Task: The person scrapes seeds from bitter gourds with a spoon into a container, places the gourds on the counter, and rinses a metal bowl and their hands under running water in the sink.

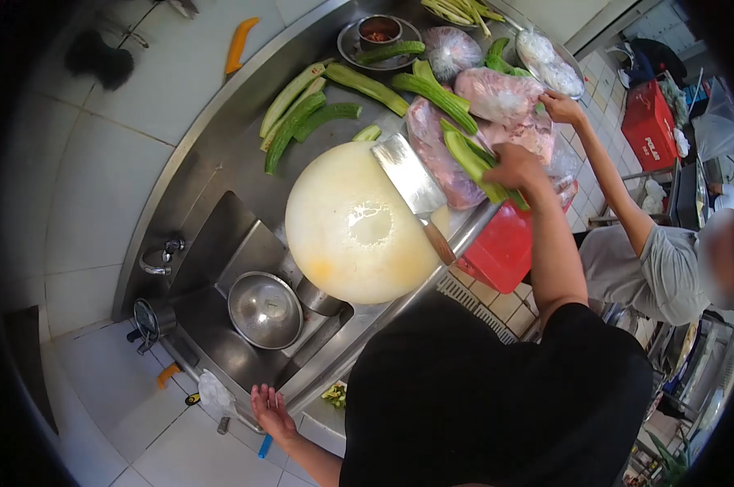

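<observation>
At the right of the counter, my right hand is closed around the end of a split green gourd piece, beside plastic-bagged meat. Low in the view, my left hand hangs by the sink's edge with its fingers apart and nothing in it. Between them lies a round white cutting board with a wet patch. A cleaver rests flat on the board, its wooden handle toward the counter's front edge. More green gourds lie behind the board.
A co-worker's hand touches a bag of meat at the back right. A metal bowl sits over the sink. A faucet is at the left. A red bin stands below the counter.
</observation>
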